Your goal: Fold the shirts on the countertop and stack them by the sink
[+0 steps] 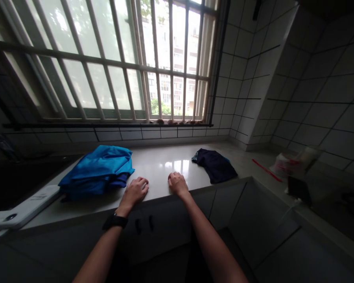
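My left hand [136, 190] rests on the white countertop [156, 161] near its front edge, fingers loosely bent and slightly apart, holding nothing. Just left of it lies a heaped bright blue cloth [102, 167], with a darker blue part showing underneath; the hand is close to it. My right hand [177, 184] also rests at the counter's edge, its fingers loosely curled down on the surface with nothing seen in them. Farther right, apart from that hand, a folded dark navy cloth [216, 165] lies flat, with a lighter patterned bit at its left end.
A white power strip [26, 208] lies at the left beside a dark sink [26, 175]. On the right are a red strip [267, 170], a crumpled plastic bag [286, 164] and a dark upright object [299, 190] with a cable. A barred window [106, 63] stands behind the counter.
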Motion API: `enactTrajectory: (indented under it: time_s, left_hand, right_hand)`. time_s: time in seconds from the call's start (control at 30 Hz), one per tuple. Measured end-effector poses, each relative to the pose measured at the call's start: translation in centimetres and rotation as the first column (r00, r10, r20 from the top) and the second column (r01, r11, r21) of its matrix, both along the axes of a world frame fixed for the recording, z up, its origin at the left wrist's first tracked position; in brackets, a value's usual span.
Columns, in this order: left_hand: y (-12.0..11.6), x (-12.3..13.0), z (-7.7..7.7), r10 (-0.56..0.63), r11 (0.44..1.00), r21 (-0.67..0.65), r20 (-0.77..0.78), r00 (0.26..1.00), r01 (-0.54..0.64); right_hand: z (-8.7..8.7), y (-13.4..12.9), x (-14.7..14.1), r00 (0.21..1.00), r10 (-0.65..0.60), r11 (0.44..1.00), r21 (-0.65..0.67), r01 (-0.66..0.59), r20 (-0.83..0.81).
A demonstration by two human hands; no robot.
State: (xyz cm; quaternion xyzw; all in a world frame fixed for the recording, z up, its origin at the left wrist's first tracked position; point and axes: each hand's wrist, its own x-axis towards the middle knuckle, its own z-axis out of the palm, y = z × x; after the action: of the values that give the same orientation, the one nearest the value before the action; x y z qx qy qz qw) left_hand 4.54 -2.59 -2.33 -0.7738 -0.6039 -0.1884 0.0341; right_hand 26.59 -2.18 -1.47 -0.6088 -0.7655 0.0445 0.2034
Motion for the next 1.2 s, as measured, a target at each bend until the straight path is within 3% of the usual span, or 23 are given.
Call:
enactTrajectory:
  time_s: [0.47, 1.2]
  left_hand:
    - [-0.1, 0.27, 0.45, 0.027, 0.999, -0.037, 0.115, 0.993, -0.023]
    - [-0.2, 0.36, 0.44, 0.033, 0.999, -0.036, 0.103, 0.994, -0.03]
  right_hand:
    - [0.4, -0.28, -0.27, 0.998, -0.041, 0.999, -0.018, 0.042, 0.042]
    - [0.49, -0.47, -0.26, 0.999, -0.027, 1.0, -0.01, 0.027, 0.017]
